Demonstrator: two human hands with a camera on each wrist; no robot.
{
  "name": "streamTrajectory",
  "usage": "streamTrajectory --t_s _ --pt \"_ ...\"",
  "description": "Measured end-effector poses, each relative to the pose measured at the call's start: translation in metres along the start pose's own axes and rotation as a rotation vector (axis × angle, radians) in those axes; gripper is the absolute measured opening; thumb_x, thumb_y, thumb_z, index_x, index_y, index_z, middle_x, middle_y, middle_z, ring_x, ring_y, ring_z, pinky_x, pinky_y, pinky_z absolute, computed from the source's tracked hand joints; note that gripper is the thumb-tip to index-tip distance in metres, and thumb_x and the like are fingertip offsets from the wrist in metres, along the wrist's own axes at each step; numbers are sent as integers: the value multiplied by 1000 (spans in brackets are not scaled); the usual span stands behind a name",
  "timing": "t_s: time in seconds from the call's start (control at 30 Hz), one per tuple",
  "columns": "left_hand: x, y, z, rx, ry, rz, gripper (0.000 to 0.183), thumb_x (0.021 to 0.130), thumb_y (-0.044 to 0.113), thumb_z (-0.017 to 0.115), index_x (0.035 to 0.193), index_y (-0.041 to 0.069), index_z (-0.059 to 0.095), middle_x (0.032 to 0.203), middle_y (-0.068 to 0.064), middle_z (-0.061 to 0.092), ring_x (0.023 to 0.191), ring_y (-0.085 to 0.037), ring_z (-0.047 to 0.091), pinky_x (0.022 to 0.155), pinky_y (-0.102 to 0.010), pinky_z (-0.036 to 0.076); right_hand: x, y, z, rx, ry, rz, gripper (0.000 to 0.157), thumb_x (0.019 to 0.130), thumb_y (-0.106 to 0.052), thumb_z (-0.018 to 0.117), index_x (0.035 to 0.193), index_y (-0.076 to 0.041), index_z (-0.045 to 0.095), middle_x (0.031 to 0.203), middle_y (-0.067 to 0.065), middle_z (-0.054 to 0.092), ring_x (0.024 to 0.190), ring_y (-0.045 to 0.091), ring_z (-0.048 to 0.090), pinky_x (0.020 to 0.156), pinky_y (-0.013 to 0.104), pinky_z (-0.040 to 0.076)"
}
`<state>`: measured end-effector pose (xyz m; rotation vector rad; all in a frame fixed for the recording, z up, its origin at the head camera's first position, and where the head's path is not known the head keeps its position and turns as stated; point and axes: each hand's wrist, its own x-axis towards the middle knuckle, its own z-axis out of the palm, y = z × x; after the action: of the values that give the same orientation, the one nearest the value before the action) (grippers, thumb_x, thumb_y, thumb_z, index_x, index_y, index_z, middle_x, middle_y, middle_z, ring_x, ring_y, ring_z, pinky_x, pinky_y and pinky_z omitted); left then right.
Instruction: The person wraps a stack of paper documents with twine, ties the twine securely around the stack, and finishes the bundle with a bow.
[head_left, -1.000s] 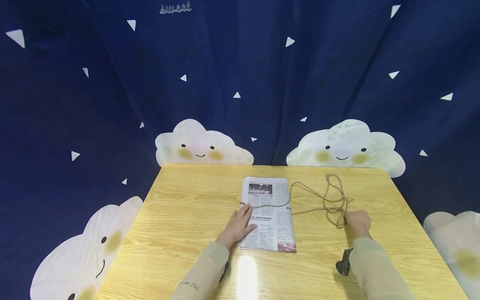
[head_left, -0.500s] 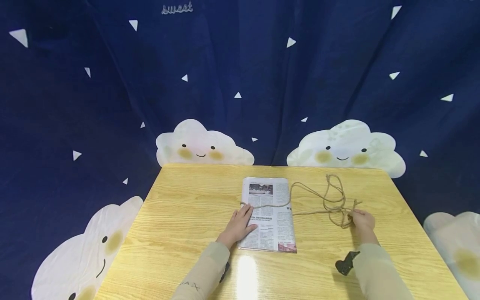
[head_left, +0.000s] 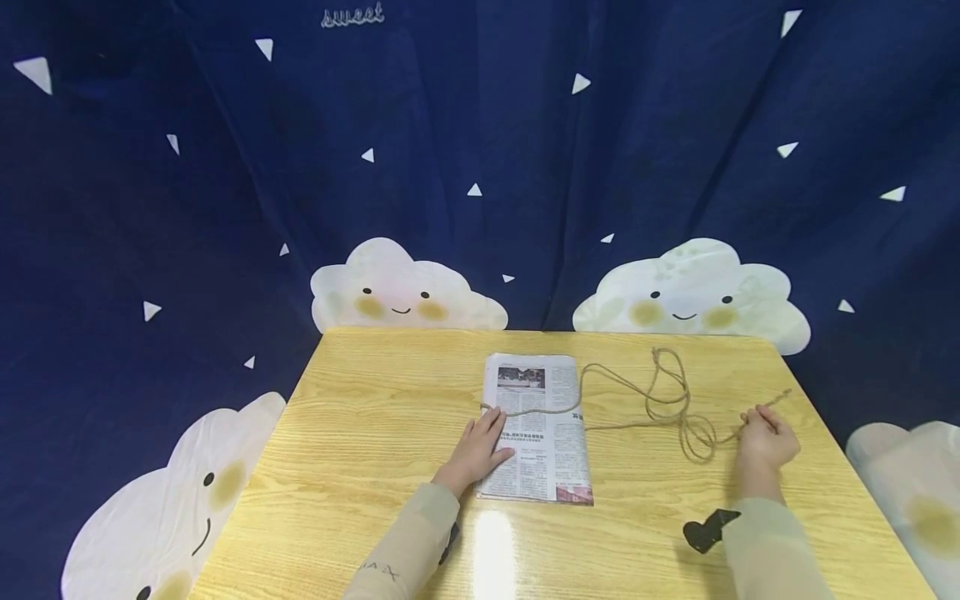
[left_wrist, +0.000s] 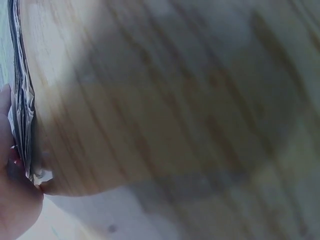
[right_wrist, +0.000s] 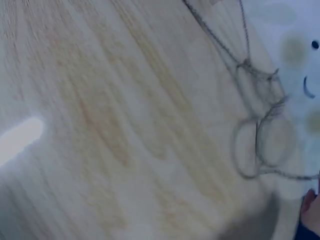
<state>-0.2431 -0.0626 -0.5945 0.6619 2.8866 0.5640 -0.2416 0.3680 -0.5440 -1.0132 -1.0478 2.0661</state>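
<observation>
A folded stack of newspapers [head_left: 534, 467] lies on the wooden table, its layered edge showing at the left of the left wrist view. My left hand [head_left: 474, 450] rests flat on its left side, fingers spread, fingertips at the rope. That thin brown rope [head_left: 663, 400] crosses the newspaper, runs right and lies in loose loops. Near the rope's end, my right hand [head_left: 767, 437] pinches it, with a short tail sticking out past the fingers. In the right wrist view, the loops [right_wrist: 257, 145] lie left of the hand [right_wrist: 311, 212], which shows only at the edge.
The wooden table [head_left: 375, 400] ends at a dark blue curtain [head_left: 450, 125] with white clouds and triangles. A dark strap piece [head_left: 708, 532] hangs by the right cuff. Light glares off the table's front.
My right hand has moved right, drawing the rope's end out of the tangle, and the near loops have loosened and shifted. My left hand has stayed on the newspapers.
</observation>
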Motion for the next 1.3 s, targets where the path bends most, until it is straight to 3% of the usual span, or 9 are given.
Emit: streamTrajectory --t_s 0.07,0.17,0.23,0.37,0.47,0.63,0.73,1.07,1.3 --pt "0 0 0 -1 -1 -3 68 92 44 47 143 5 26 150 -11 20 138 -25 17 111 -47 13 -3 -7 10 -52 -32 -106 15 83 8 57 85 -5 62 74 -1 57 58 6 59 52 13 48" --pt "0 0 0 3 -3 -7 68 92 44 47 143 5 26 150 -10 19 138 -25 16 111 -47 13 -12 -12 22 -360 -154 -317 12 87 -1 56 96 -8 59 74 -9 56 57 -1 57 52 7 46" --pt "0 1 -1 0 -5 -7 68 92 44 47 143 5 26 150 -10 19 138 -25 16 111 -47 13 -20 -15 30 -547 -255 -414 20 88 -5 56 108 -5 59 78 -11 56 60 -5 56 54 6 45" --pt "-1 1 -1 -15 -2 -3 68 92 43 48 143 4 27 150 -11 20 138 -26 17 111 -48 13 -37 -12 46 -893 -457 -625 29 91 -11 54 117 2 58 88 3 64 66 -11 50 55 4 40" --pt "-1 2 -2 -20 2 -1 67 91 42 50 142 4 28 149 -11 21 137 -26 18 111 -48 14 -51 -2 59 -998 -624 -726 24 92 -9 54 109 5 62 95 20 64 72 -3 53 56 6 40" --pt "-1 3 -2 -25 9 2 67 91 42 49 142 4 28 149 -12 22 137 -26 18 111 -48 14 -66 24 82 -1090 -891 -742 21 93 -6 51 105 7 61 100 25 62 87 30 60 69 27 51" --pt "-1 3 -2 -30 16 6 67 91 41 50 142 4 29 149 -12 23 137 -26 19 111 -48 14 -74 40 94 -1164 -993 -699 22 95 -5 46 107 6 60 102 25 61 92 35 58 73 43 50" --pt "1 2 1 -34 25 -9 70 89 42 52 143 4 27 149 -12 22 136 -26 21 111 -47 15 -87 71 118 -1373 -1141 -799 13 89 -2 53 93 1 65 86 12 65 83 30 59 80 49 43" --pt "2 1 1 -58 29 -30 74 88 42 53 144 5 23 151 -11 17 137 -25 20 112 -46 13 -88 84 128 -1496 -1163 -765 13 88 -6 56 93 -1 67 93 13 67 92 34 60 86 58 34"
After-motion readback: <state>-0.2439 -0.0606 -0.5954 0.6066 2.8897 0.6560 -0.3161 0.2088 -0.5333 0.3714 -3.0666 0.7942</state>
